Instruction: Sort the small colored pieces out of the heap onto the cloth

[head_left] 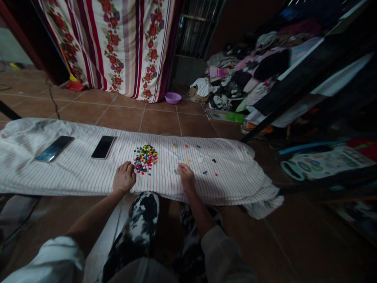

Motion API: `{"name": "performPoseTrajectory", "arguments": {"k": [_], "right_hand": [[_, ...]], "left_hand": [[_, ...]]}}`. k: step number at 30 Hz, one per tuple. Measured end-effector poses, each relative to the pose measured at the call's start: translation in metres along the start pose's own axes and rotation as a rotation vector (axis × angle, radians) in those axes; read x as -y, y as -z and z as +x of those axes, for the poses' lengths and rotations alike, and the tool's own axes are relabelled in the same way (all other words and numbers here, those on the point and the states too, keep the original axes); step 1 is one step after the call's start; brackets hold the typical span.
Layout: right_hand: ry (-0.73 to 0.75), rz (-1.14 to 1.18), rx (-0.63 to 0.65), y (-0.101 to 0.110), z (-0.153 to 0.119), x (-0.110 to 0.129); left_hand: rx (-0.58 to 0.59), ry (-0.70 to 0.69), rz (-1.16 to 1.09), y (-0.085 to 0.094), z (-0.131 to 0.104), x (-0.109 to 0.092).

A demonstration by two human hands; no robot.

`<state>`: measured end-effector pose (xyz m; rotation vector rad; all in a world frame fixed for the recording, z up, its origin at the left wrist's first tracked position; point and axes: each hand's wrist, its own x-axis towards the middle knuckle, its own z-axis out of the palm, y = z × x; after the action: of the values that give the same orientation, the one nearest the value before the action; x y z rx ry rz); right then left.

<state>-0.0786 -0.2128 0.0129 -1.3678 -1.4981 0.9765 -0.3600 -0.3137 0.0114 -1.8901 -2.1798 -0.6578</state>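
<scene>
A pile of small multicoloured pieces (145, 158) lies on a striped cloth (159, 184). My left hand (124, 177) rests on the cloth at the pile's left edge, its fingers curled together; whatever may be under them is hidden. To the right of the pile, my right hand (185, 174) has its fingertips pinched near a light blue bit and a grey group (176, 171); what they hold is too small to name. Beyond it sit little separate groups, among them yellow (188, 160), black (214, 160), orange-red (186, 146) and red (216, 174) pieces.
Two phones, one (55, 149) at the far left and another (103, 147) nearer the pile, lie on the cloth. Behind are a floral curtain (129, 47), a purple basin (173, 98) and heaped clothes (244, 74). My knees are below the cloth's front edge.
</scene>
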Motion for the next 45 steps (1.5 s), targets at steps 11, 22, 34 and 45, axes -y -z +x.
{"name": "performPoseTrajectory", "arguments": {"k": [11,22,34,45], "right_hand": [[0.103,-0.414,-0.056,0.01,-0.019,-0.017],[0.252,-0.459,0.037,0.009,-0.016,-0.017],[0.31,-0.47,0.101,0.004,-0.003,-0.021],[0.309,-0.564,0.138,-0.006,0.003,-0.013]], "left_hand": [[-0.027,-0.014,-0.003,0.0,0.0,0.0],[-0.039,-0.04,0.037,-0.002,-0.001,0.001],[-0.055,-0.041,0.046,-0.002,-0.001,0.0],[-0.043,-0.041,0.014,-0.002,-0.001,0.001]]}}
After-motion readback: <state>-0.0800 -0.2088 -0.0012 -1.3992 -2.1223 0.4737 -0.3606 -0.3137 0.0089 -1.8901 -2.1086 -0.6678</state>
